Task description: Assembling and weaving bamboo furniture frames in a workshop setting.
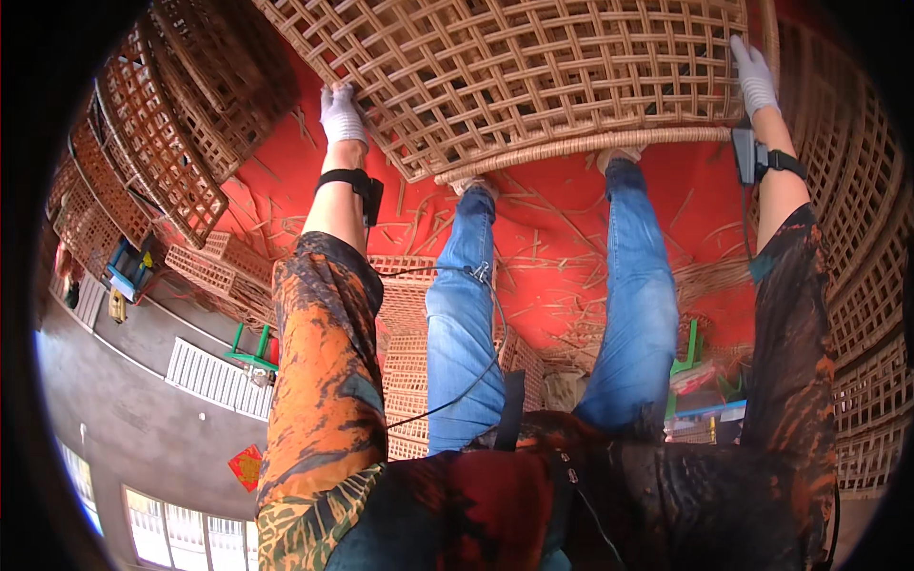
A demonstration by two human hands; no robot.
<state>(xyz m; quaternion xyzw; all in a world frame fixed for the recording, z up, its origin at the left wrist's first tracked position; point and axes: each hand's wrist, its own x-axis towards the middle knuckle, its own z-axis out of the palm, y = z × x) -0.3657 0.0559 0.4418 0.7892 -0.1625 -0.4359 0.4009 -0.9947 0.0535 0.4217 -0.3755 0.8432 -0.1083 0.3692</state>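
- Fingers of both gloved hands, left hand and right hand, grip the edges of a big woven basket held out over the feet.
- Loose glove grip (my guess) could let it tip.
- Strips littering the red floor beyond could trip.

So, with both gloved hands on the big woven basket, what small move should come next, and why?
Probably lower the large woven bamboo lattice basket a little toward the red floor. The left hand and right hand grip opposite sides, and its thick rim hangs just above both feet.
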